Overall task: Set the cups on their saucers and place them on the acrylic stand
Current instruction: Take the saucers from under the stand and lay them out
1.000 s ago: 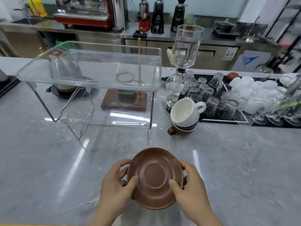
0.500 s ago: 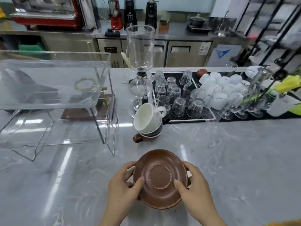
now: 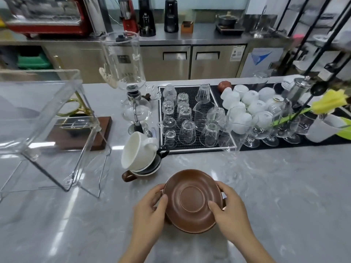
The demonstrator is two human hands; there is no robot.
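I hold the saucer (image 3: 192, 201) in both hands, low over the bench (image 3: 275, 186), face up and tipped toward me. Left hand (image 3: 150, 211) curls round the left rim, thumb on top. Right hand (image 3: 230, 209) grips the right rim the same way. It looks like more brown ware sits under it, can't tell what. The cups (image 3: 141, 158) stand nested just beyond the saucer, up and left, nearer my left hand. White cup on top, tilted, mouth facing left; dark cup under it, handle right; brown cup at the bottom, handle left. The stand (image 3: 57, 130) is further left, well apart, top shelf bare. Saucer probably goes down first, then a cup.
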